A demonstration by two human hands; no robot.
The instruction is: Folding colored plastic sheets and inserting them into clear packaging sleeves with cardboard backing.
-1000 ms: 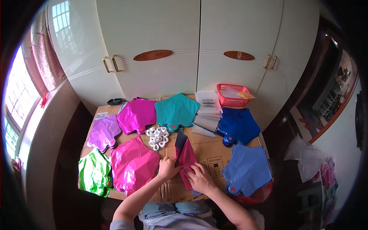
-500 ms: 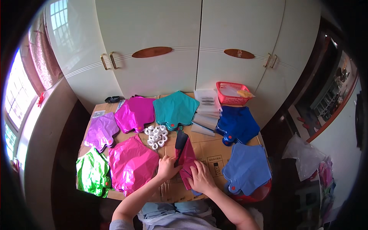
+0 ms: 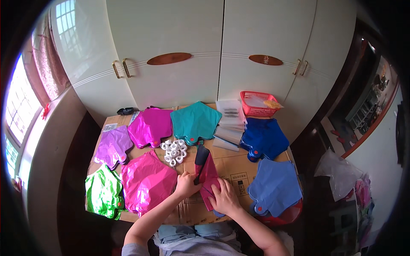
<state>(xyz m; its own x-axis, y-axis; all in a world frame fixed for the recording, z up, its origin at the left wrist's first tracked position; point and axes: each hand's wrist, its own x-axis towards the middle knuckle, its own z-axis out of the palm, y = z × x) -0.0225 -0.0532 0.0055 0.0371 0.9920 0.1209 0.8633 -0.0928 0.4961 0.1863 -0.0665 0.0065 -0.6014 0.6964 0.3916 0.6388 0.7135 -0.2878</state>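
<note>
A dark pink foil balloon (image 3: 208, 172), folded into a narrow strip, lies in front of me on the cardboard. Its far end shows a black part (image 3: 202, 156). My left hand (image 3: 187, 185) is closed on the strip's left edge, fingers bent, with a thin dark piece beside the fingertips. On the lower right part of the strip, my right hand (image 3: 225, 199) grips the foil with bent fingers. A bit of blue foil (image 3: 218, 214) pokes out below the strip near the front edge. The undersides of my fingers are hidden.
Flat foil balloons surround the work: pink (image 3: 147, 183), green (image 3: 103, 192), lilac (image 3: 113, 146), magenta (image 3: 150, 126), teal (image 3: 196, 121), dark blue (image 3: 265, 138) and light blue (image 3: 275, 187). White rings (image 3: 174, 152), clear sleeves (image 3: 230, 113) and a red basket (image 3: 258, 112) are beyond.
Both hands stay nearly in place on the pink foil. The right fingers have shifted slightly, and the foil beside them looks a little more raised.
</note>
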